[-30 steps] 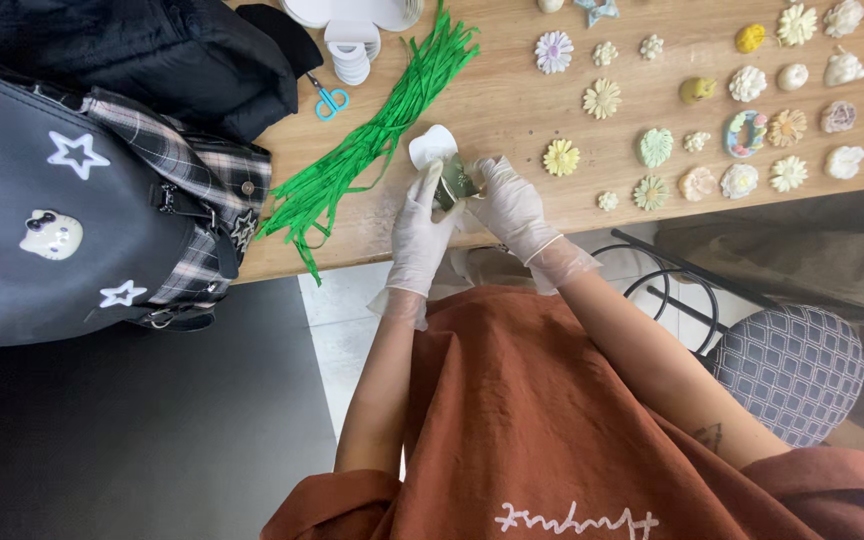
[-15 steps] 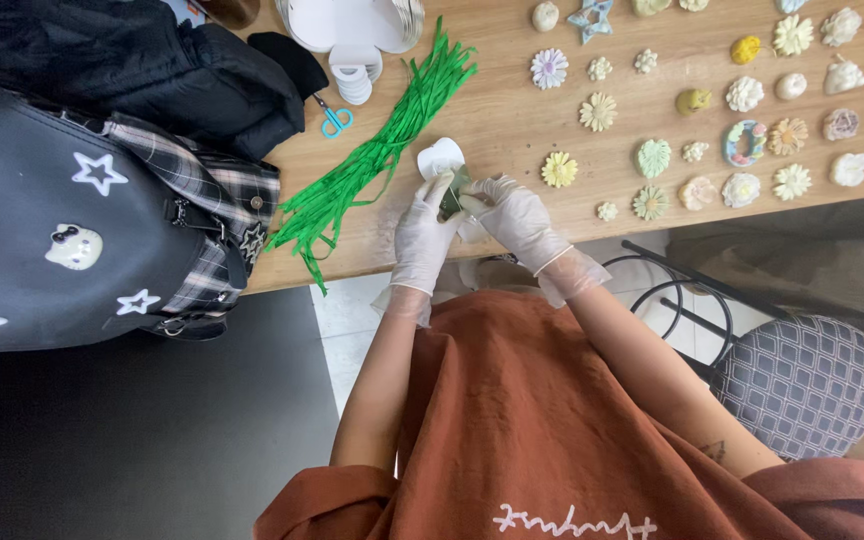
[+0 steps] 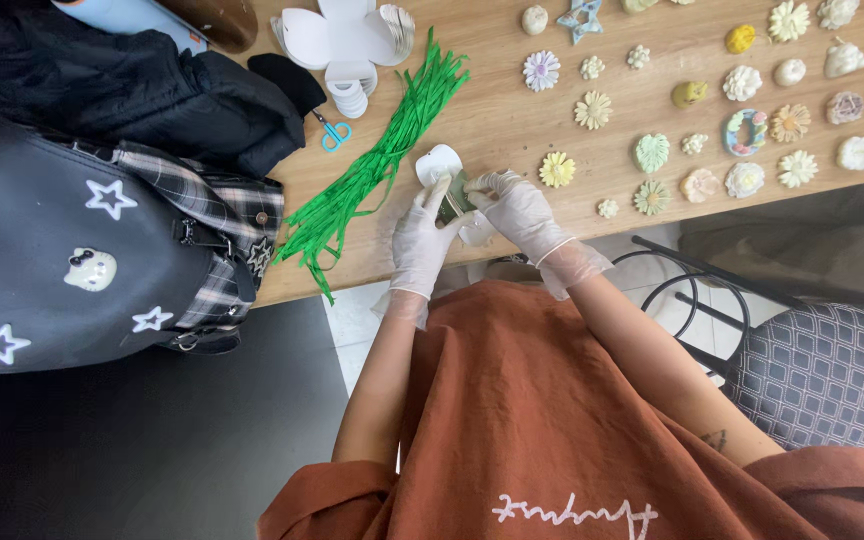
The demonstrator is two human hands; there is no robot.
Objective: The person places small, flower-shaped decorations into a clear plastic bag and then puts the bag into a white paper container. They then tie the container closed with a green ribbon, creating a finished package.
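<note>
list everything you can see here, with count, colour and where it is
small green piece: one, held between both hands at the table edge
white paper shape: one, just behind the hands
green strips: a bundle, left of the hands
flower ornaments: many, pastel, spread over the right of the table
white cut-outs: a stack, far edge
scissors: one, blue handles, by the jacket
black jacket: one, upper left
dark bag: one, white stars, plaid trim, left
wooden table: one, light brown
chair: one, checked seat, right
left hand: white glove
right hand: white glove
</note>
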